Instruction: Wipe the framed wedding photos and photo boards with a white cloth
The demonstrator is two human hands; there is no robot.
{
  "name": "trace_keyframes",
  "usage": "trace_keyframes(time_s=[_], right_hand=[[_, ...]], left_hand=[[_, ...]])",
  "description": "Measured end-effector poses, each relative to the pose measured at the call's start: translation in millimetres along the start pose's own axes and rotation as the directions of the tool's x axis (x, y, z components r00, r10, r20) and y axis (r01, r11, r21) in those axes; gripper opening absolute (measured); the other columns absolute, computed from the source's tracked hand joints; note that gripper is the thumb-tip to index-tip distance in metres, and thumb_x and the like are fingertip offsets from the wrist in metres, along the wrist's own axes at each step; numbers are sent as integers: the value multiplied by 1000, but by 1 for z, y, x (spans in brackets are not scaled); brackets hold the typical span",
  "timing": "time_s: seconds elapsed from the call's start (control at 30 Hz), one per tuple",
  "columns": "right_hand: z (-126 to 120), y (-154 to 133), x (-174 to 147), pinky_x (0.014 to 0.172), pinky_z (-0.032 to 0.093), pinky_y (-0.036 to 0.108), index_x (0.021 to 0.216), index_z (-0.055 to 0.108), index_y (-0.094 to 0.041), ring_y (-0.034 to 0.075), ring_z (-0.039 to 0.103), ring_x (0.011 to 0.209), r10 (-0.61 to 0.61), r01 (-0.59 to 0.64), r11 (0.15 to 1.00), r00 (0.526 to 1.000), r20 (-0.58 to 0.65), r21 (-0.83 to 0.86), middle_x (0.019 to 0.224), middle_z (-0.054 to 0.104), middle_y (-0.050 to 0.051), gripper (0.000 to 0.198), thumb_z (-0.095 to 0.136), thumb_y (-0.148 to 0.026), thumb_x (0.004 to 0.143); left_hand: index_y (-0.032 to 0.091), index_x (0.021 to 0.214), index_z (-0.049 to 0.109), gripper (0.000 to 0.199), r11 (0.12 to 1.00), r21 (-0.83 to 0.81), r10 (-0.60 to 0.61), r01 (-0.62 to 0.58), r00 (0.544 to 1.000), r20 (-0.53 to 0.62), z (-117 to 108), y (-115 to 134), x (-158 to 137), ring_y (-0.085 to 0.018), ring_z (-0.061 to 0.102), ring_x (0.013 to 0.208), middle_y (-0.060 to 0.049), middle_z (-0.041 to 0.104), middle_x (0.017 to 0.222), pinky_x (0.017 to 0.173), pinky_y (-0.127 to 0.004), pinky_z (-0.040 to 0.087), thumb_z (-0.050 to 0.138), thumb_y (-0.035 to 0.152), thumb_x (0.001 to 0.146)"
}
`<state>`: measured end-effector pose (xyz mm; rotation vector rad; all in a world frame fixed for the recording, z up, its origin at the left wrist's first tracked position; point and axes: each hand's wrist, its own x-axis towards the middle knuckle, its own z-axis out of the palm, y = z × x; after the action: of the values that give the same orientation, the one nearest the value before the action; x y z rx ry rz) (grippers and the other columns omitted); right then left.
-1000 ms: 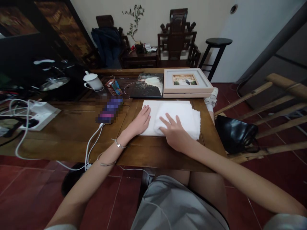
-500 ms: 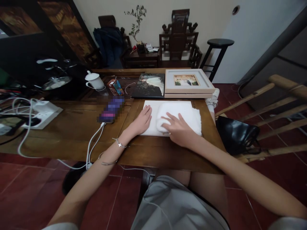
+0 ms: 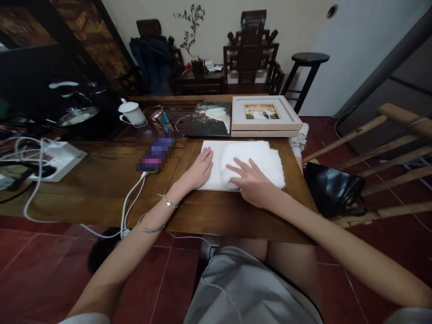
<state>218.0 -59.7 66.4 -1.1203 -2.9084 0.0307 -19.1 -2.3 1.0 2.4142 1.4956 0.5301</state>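
A white, flat rectangular panel (image 3: pixel 216 180) lies on the wooden table near its front edge. My left hand (image 3: pixel 201 169) rests flat on the panel's left end, fingers stretched out and holding nothing. Over the panel's right part lies a folded white towel (image 3: pixel 249 150), fluffy at its edge, reaching past the panel's right end. With its fingers spread, my right hand (image 3: pixel 251 182) presses down on the towel's front part. The panel beneath the towel is hidden.
Behind the panel lie a dark photo panel (image 3: pixel 209 120) and stacked pale picture frames (image 3: pixel 266 128). To the left are a phone (image 3: pixel 155 155) on a white cable, a small box (image 3: pixel 162 121), a lidded white cup (image 3: pixel 132 112) and a power strip (image 3: pixel 64 161). A wooden chair (image 3: pixel 405 119) stands right.
The towel's right edge has shifted slightly, and its folds differ a little. My right hand has barely moved on it; my left hand stays in place.
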Motion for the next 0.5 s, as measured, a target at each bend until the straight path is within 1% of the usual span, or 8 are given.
trace_keyframes(time_s=[0.13,0.27,0.37,0.5], right_hand=[[-3,-19,-25,116,29,68,112,74,-19,40,28,150,-108,108,994,994,30,16,155,48,12,41,50,-3,83],[-7,-27,-32,117,28,67,115,73,-19,39,28,150,-157,155,987,986,53,44,156,47,11,40,51,-6,84],[-8,-23,-21,117,30,65,120,71,-18,37,31,149,-148,146,988,988,45,51,155,49,11,43,50,-5,84],[-10,-8,13,118,27,65,127,67,-16,36,28,150,-37,34,999,996,75,35,157,46,11,50,46,0,84]], left_hand=[[0,151,33,57,1000,18,-16,16,1000,21,-1,2,0,-30,15,155,-24,24,164,126,-49,16,26,29,102],[4,152,34,56,1000,20,-1,1,1000,10,0,1,1,-30,15,155,-21,27,164,126,-51,17,26,29,103],[3,152,34,57,1000,20,-8,8,1000,18,0,0,0,-29,15,155,-21,26,164,127,-49,16,26,30,103],[1,152,33,59,1000,10,-18,18,999,37,-3,1,0,-28,16,155,-22,24,165,127,-48,15,25,31,102]])
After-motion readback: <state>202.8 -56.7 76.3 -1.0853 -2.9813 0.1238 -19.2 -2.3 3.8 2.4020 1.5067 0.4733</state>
